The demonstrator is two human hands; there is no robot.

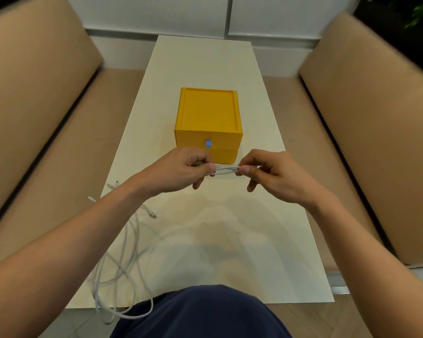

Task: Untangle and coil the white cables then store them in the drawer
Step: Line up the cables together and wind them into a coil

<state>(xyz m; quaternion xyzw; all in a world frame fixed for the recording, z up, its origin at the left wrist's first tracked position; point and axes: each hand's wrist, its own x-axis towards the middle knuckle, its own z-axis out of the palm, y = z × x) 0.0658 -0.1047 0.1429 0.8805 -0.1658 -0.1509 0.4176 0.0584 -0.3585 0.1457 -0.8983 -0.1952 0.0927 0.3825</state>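
A short bundle of white cable [226,170] is stretched level between my two hands above the white table [230,228]. My left hand [181,170] pinches its left end between thumb and fingers. My right hand [270,173] pinches the right end. Just behind the hands stands a yellow drawer box [208,118] with a blue pull tab [208,143]; its drawers look closed. A loose tangle of white cables [122,259] lies at the table's front left and hangs over the near edge, partly hidden under my left forearm.
Tan padded benches [34,118] run along both sides of the narrow table. A white wall panel stands behind its far end. My lap in dark blue cloth [200,313] is at the near edge.
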